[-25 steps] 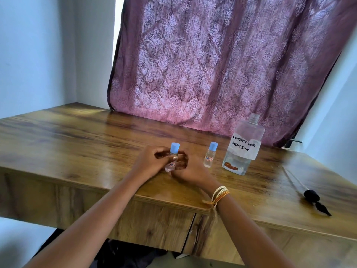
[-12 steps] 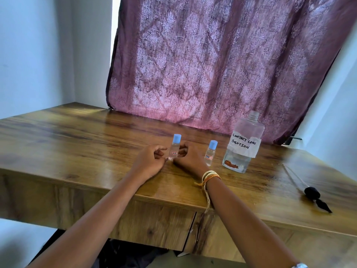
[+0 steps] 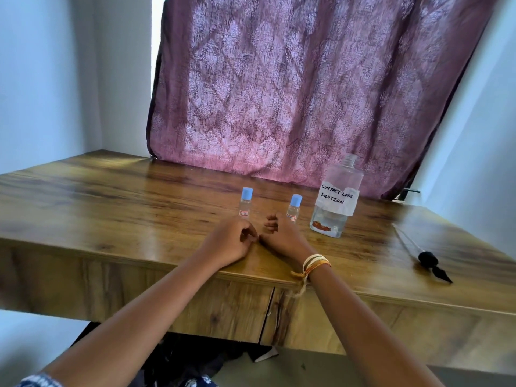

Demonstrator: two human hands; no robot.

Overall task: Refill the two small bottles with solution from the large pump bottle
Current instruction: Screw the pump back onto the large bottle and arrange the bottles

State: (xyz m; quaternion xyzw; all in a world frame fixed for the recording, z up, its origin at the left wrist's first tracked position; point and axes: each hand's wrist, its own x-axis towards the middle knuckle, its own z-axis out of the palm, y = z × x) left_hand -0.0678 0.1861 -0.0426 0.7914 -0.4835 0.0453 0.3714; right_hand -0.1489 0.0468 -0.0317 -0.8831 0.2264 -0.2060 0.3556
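1. While both small bottles stand upright with their blue caps on, neither hand is on them. The left small bottle (image 3: pixel 245 203) sits just beyond the left hand (image 3: pixel 227 243); the right small bottle (image 3: pixel 294 208) sits just beyond the right hand (image 3: pixel 282 237), partly behind its fingers.
2. Hands: both rest on the desk (image 3: pixel 111 202) near its front edge, close to each other, fingers loosely curled, holding nothing. Thread bands on the right wrist.
3. Large bottle (image 3: pixel 336 201): right of the small pair, upright, clear, hand-written label reading "CONTACT LENS SOLUTION". Neck open, no pump fitted. Only a shallow layer of liquid at the bottom.
4. Pump head with its long dip tube (image 3: pixel 418 248) lies flat on the desk, well apart to the right, near the front edge.
5. Fill level in the small bottles: both look clear, some liquid likely, but how full cannot be told from here.
6. Progress, as a judgement: caps on, hands off, large bottle nearly drained, pump out. This reads as the refilling done or close to done for both small bottles.
7. Left to do, probably: refit the pump to the large bottle. If the small bottles are in fact unfilled, every step remains; the view does not settle it.
8. Background: purple patterned curtain (image 3: pixel 307 93) behind the desk.
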